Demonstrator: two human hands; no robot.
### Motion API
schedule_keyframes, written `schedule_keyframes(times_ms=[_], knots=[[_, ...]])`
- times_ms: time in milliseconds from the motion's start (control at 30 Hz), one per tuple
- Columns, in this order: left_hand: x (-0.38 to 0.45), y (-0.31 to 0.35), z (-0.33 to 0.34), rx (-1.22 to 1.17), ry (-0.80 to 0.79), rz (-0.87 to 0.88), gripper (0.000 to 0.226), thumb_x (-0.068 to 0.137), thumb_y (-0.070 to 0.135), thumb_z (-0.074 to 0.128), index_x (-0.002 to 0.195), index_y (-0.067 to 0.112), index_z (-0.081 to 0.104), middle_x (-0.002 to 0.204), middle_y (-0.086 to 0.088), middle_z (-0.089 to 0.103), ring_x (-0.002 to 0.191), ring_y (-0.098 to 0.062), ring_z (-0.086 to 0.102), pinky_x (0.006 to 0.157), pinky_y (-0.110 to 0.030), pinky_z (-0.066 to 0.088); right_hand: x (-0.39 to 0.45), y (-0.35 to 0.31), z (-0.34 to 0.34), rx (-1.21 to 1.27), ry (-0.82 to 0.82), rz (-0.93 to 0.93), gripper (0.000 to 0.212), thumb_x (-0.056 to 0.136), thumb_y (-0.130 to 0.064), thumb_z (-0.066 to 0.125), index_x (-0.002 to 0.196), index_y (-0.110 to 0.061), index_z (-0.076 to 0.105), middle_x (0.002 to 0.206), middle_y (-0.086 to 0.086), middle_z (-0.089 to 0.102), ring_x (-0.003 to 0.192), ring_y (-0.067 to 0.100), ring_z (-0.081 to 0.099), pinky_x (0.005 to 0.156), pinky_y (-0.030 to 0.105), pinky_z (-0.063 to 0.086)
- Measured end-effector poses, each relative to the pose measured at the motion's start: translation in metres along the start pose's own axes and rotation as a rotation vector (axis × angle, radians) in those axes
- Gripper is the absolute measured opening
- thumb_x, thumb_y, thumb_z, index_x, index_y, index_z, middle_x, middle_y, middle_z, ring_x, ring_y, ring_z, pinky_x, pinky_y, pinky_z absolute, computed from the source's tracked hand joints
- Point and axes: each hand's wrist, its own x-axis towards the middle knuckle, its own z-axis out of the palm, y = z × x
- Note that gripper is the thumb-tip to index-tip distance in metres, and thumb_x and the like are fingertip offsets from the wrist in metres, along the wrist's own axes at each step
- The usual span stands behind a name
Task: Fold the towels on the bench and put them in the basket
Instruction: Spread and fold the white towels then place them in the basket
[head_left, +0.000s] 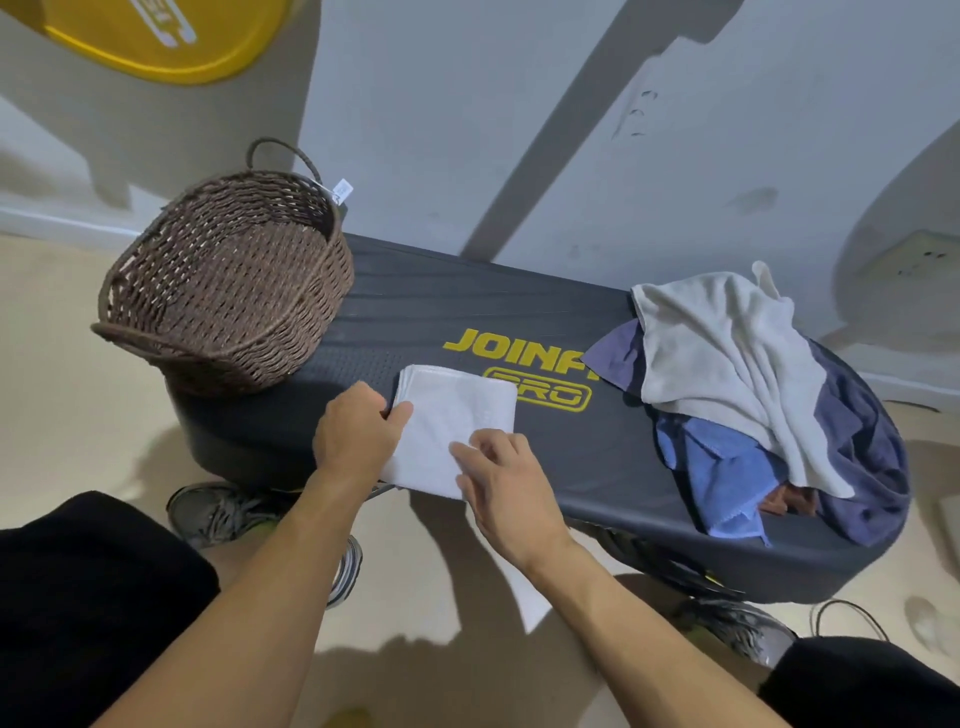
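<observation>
A folded white towel (451, 415) lies on the dark bench (519, 312), near its front edge. My left hand (356, 431) grips the towel's left edge, thumb on top. My right hand (501, 475) rests on the towel's near right part with its fingers flat. A brown wicker basket (156, 291) stands on the bench's left end, and nothing shows inside it. On the right end lies a loose pile: a cream towel (727, 353) over a dark blue one (862, 452), a light blue one (727, 478) and a bit of brown cloth (787, 501).
The bench stands against a grey wall (467, 104). My shoes (218, 512) and dark-clad knees are below the bench's front edge, on a beige floor (62, 389). Yellow lettering (519, 345) marks the bench's middle.
</observation>
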Motion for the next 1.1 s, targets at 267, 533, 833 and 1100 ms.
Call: schedule_keyframes(times_ms=[267, 533, 833, 1100], knots=[[-0.014, -0.003, -0.008, 0.129, -0.341, -0.19, 0.062, 0.064, 0.05, 0.087, 0.101, 0.004, 0.066, 0.101, -0.011, 0.07, 0.091, -0.029, 0.065, 0.071, -0.033, 0.049, 0.003, -0.001, 0.004, 0.047, 0.036, 0.038, 0.035, 0.092, -0.021, 0.055, 0.127, -0.021, 0.06, 0.12, 0.002, 0.05, 0.099, 0.026, 0.043, 0.091, 0.036, 0.043], [-0.025, -0.002, -0.005, -0.174, -0.323, -0.23, 0.031, 0.066, 0.027, 0.09, 0.076, 0.012, 0.065, 0.079, -0.004, 0.07, 0.069, -0.019, 0.064, 0.055, -0.028, 0.044, 0.004, -0.001, -0.006, 0.298, -0.06, 0.183, 0.042, 0.087, -0.017, 0.064, 0.128, -0.018, 0.059, 0.122, 0.001, 0.048, 0.111, 0.023, 0.042, 0.098, 0.029, 0.039], [-0.059, 0.065, -0.046, -0.405, -0.086, 0.486, 0.037, 0.067, 0.016, 0.077, 0.099, 0.015, 0.057, 0.084, 0.001, 0.063, 0.076, -0.018, 0.061, 0.067, -0.034, 0.052, 0.02, -0.005, -0.103, 0.465, 0.225, 0.184, 0.097, 0.061, -0.022, 0.089, 0.143, -0.032, 0.038, 0.139, -0.002, 0.041, 0.126, 0.015, 0.043, 0.098, 0.029, 0.044], [-0.071, 0.094, -0.073, -0.547, -0.402, 0.576, 0.045, 0.068, 0.012, 0.088, 0.108, 0.019, 0.068, 0.088, 0.008, 0.07, 0.085, -0.011, 0.065, 0.077, -0.023, 0.054, 0.013, 0.01, -0.169, 0.192, -0.315, 0.091, 0.039, 0.062, -0.028, 0.09, 0.093, -0.026, 0.066, 0.095, -0.008, 0.067, 0.088, 0.009, 0.06, 0.082, 0.033, 0.051]])
